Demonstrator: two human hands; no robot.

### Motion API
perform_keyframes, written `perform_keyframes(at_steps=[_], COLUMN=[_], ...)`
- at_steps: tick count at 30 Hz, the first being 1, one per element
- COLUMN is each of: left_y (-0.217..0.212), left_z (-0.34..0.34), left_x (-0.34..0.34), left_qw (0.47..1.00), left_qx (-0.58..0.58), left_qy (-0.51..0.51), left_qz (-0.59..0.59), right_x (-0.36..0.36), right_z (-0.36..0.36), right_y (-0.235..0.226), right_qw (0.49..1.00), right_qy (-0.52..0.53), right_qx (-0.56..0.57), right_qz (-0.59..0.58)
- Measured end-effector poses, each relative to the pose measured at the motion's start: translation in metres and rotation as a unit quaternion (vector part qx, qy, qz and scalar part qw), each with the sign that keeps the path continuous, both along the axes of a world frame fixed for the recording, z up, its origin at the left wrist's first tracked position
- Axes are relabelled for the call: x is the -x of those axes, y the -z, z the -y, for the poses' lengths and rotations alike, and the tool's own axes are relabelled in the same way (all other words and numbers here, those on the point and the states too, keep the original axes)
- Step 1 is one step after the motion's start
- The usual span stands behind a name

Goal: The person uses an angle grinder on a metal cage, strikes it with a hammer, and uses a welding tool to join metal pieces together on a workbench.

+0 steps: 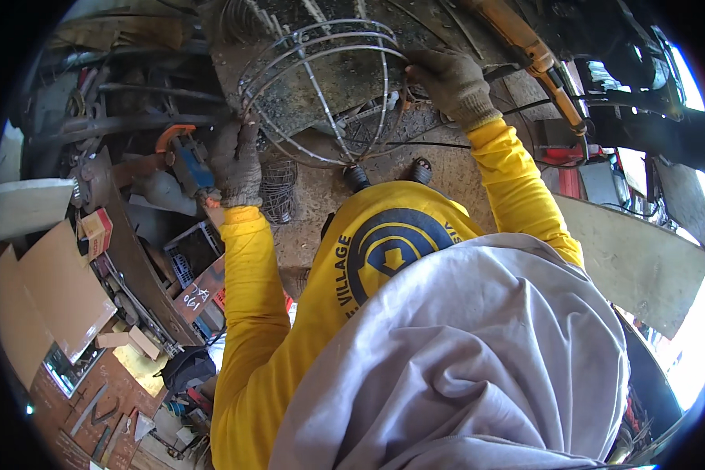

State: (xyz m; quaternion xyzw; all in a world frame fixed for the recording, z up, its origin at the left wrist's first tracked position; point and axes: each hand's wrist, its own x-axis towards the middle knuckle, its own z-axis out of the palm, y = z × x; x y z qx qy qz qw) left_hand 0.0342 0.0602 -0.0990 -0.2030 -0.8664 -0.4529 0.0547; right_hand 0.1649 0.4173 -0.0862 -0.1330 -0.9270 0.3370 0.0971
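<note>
A round cage of thin metal rods [319, 95], with several hoops joined by curved ribs, is held up in front of me over a worn work surface [439, 47]. My left hand [239, 160], in a dirty grey-brown glove, is closed at the cage's left rim; its fingertips are partly lost in shadow. On the opposite side, my right hand [448, 82], in a matching glove, grips the rim with fingers and thumb. The ribs narrow together toward my body, just above my sandalled feet [420, 170]. Below the left hand lies a bundle of bent wire [278, 192].
Beside my left wrist stands a blue metal piece [190, 166] with an orange curved part. A long orange-brown metal arm [525, 47] slants in at upper right. Cardboard [55, 290] and a small red-and-tan box [96, 233] sit left. A greyish panel [634, 258] leans right.
</note>
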Motion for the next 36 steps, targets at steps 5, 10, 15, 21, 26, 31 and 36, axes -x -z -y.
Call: perform_keyframes(at_steps=[5,10,15,21,26,31,36], left_y=[-0.001,-0.003,-0.005,-0.004,-0.006,-0.007,-0.001], left_z=[0.004,0.003,0.002,0.004,0.003,0.002,0.002], left_x=[0.000,-0.001,-0.001,0.000,0.000,0.000,0.001], left_qw=[0.999,0.998,0.999,0.999,0.997,0.998,0.999], left_qx=[0.032,0.043,0.041,0.032,0.052,0.052,0.037], left_qy=[0.016,0.015,0.015,0.012,0.004,0.008,0.003], left_qz=[-0.018,-0.032,-0.001,0.033,0.052,0.046,-0.025], right_x=[0.003,0.003,0.003,0.003,0.004,0.004,0.005], right_z=[0.001,0.000,-0.002,0.000,-0.001,-0.002,-0.002], right_y=[0.002,0.015,0.016,0.013,0.017,0.018,0.018], right_qw=[1.000,0.999,1.000,0.999,0.999,0.999,0.999], right_qy=[0.008,0.024,0.018,0.034,0.031,0.037,0.032], right_qx=[0.005,0.000,-0.007,0.017,0.010,0.024,0.028], right_qz=[-0.012,-0.021,-0.024,0.004,-0.005,0.006,0.007])
